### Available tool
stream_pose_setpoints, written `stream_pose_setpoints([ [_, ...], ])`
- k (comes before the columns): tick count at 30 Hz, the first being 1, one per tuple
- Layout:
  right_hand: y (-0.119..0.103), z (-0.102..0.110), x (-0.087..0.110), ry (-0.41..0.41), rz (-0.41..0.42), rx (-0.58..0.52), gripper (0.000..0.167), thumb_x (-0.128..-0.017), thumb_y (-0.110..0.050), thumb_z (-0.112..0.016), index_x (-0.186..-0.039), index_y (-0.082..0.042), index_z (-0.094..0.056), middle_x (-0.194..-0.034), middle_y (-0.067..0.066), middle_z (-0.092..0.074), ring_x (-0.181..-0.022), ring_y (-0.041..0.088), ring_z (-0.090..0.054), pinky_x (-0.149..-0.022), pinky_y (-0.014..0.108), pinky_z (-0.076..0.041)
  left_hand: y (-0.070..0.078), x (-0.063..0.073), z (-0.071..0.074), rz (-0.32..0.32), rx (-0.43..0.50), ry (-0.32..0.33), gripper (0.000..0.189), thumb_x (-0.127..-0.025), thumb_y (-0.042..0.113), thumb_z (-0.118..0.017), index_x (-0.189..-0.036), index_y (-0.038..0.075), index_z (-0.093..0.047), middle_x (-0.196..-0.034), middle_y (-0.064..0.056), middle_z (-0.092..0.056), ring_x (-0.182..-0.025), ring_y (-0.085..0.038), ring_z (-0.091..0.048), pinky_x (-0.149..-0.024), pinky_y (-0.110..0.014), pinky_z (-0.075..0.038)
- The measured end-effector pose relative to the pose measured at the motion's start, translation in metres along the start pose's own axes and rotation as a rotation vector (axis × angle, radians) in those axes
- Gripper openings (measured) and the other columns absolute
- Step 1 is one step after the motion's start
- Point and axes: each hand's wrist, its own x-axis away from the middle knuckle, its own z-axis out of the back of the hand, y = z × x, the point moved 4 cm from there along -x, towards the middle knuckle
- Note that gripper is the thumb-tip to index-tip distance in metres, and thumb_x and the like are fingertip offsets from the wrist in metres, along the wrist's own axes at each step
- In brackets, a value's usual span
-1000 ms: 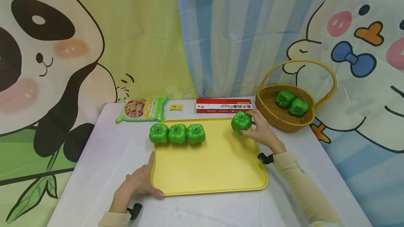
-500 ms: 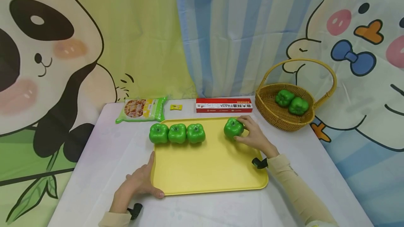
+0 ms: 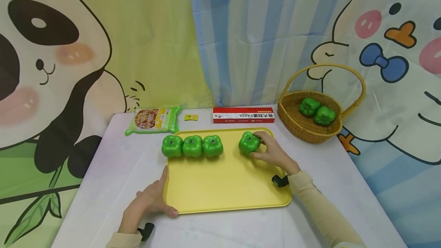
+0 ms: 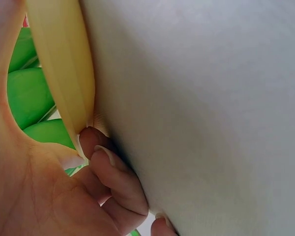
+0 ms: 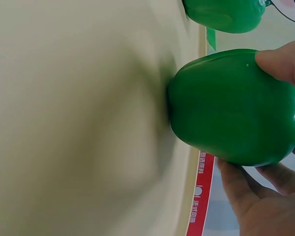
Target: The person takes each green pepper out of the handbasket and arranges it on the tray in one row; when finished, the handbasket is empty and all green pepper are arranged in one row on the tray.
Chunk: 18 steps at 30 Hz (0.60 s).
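Observation:
My right hand [image 3: 273, 153] grips a green bell pepper [image 3: 249, 143] at the back right of the yellow tray [image 3: 227, 186]. In the right wrist view, thumb and fingers hold opposite sides of this bell pepper [image 5: 231, 105]; its base touches or nearly touches the tray. Three more bell peppers [image 3: 193, 146] form a side-by-side row at the tray's back left, the leftmost overlapping its edge. My left hand [image 3: 151, 198] holds the front left corner of the tray, thumb at the front edge. The left wrist view shows curled fingers [image 4: 115, 177] against the tray's rim [image 4: 69, 64].
A wicker basket [image 3: 293, 123] with two bell peppers inside stands at the back right, its handle arching up. Behind the tray lie a red pasta box [image 3: 244, 115], a small yellow packet [image 3: 191, 117] and a green food bag [image 3: 153, 119]. Printed curtains hang behind the table.
The right hand has carried its bell pepper left and toward me, from the tray's right edge closer to the row. My left hand stays on the tray corner.

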Motion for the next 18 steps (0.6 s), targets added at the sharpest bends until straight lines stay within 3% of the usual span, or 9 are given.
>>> stream_pose_setpoints([
  [10,0.002,-0.006,-0.002,-0.076,-0.093,-0.087,0.072,-0.081,-0.013,-0.083,-0.141,-0.007,-0.045,-0.138,0.016,-0.049,-0.125,0.035,-0.055,-0.103,0.051,-0.054,0.001,0.0,0.001,0.001,-0.001,0.004,0.168,-0.039,0.07,-0.092,-0.162,0.009,0.006,-0.149,-0.037,-0.043,-0.132,-0.059,-0.046,-0.094,-0.091,-0.021],
  [18,-0.002,-0.011,-0.004,-0.111,-0.062,-0.069,0.078,-0.083,-0.017,-0.082,-0.147,0.001,-0.041,-0.144,0.021,-0.051,-0.125,0.039,-0.059,-0.103,0.052,-0.053,0.0,-0.001,0.001,-0.014,0.009,0.011,0.169,-0.04,0.069,-0.092,-0.161,0.009,0.007,-0.147,-0.036,-0.045,-0.131,-0.058,-0.048,-0.092,-0.092,-0.022],
])
